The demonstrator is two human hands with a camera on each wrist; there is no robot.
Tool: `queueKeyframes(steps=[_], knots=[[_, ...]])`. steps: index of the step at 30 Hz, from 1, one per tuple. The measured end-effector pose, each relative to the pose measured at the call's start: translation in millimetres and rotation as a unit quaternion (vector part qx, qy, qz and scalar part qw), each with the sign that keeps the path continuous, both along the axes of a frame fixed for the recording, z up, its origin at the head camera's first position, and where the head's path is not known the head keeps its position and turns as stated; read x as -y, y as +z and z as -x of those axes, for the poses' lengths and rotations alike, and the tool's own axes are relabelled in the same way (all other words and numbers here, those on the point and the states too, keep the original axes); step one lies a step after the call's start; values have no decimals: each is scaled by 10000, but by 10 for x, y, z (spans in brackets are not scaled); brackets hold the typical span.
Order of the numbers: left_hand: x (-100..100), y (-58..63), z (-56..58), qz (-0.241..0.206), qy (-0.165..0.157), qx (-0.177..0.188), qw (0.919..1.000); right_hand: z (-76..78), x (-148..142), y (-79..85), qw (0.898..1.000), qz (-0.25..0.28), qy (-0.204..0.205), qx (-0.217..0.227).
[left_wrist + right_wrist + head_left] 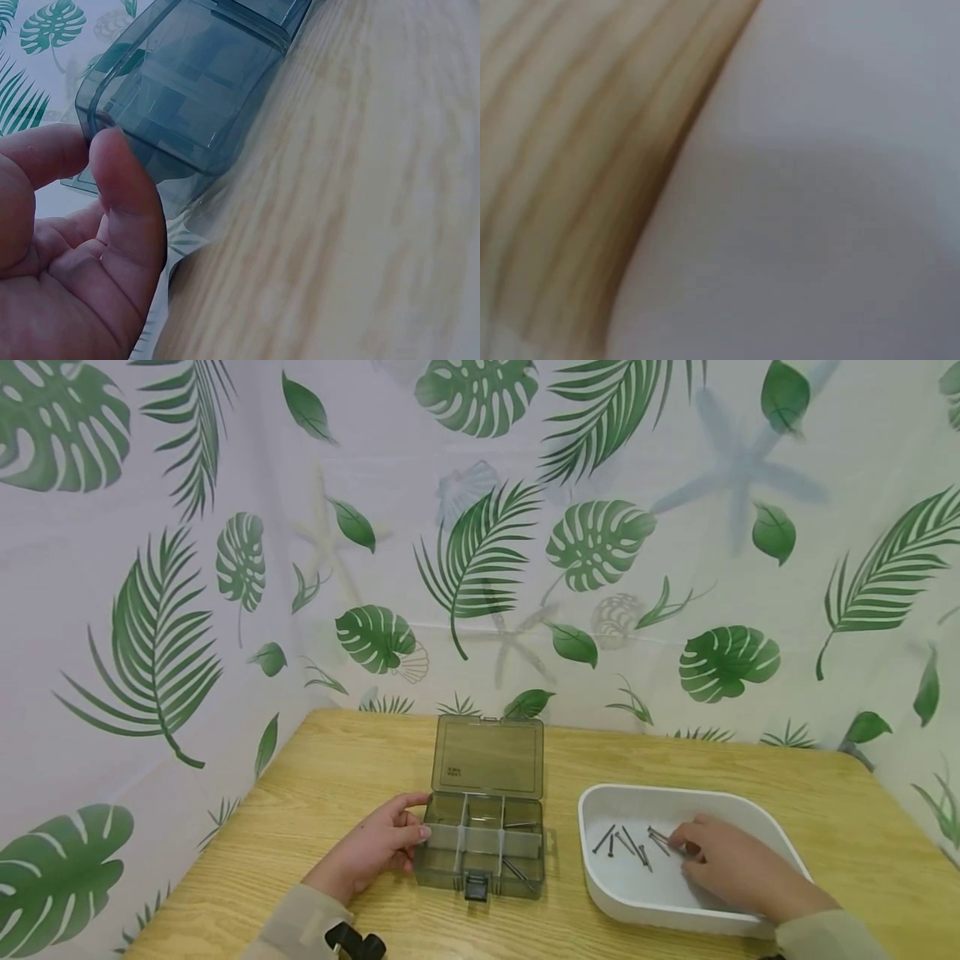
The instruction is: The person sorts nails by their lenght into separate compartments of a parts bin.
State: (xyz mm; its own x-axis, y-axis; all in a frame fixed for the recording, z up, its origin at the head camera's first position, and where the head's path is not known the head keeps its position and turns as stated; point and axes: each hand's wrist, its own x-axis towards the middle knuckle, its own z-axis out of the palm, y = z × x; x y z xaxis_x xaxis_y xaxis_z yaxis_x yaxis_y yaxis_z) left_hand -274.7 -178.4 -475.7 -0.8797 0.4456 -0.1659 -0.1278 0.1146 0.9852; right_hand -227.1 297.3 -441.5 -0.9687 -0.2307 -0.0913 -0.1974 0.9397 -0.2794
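A smoky clear compartment box (477, 841) stands on the table with its lid (489, 757) raised. My left hand (378, 843) grips its left side, thumb and forefinger at the corner; the left wrist view shows these fingertips on the box wall (172, 112). Dark screws (519, 872) lie in its right-hand compartments. My right hand (738, 867) reaches down into a white tray (637, 906), fingertips right at a pair of screws (658, 839). I cannot tell whether they pinch one. Several more screws (624, 843) lie left of the hand. Only tray wall and table fill the right wrist view.
The wooden table (360, 760) backs onto a leaf-printed cloth (480, 527) that also hangs at both sides. Box and tray stand side by side with a narrow strip of table between them. A black clamp-like piece (356, 941) sits by the left sleeve.
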Motion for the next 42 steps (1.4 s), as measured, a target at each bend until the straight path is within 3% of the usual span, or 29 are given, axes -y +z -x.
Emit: queueKeyframes(steps=[10, 16, 25, 31, 38, 42], knots=[[3, -11, 13, 4, 28, -18, 10000, 7, -81, -4, 9997, -243, -44, -5], [3, -17, 14, 5, -5, -38, 10000, 37, -71, -67, 9991, -56, 333, -266], [9, 0, 8, 19, -11, -50, 10000, 65, 7, -34, 9992, -138, -59, 366], [0, -10, 4, 42, -1, -56, 10000, 45, -5, -44, 9992, -184, -88, 351], [-5, -11, 6, 15, -9, -58, 10000, 26, 25, -26, 9995, 180, -177, 193], [0, -13, 8, 23, -25, -60, 10000, 2, 101, 38, 9987, 504, 9, -60]])
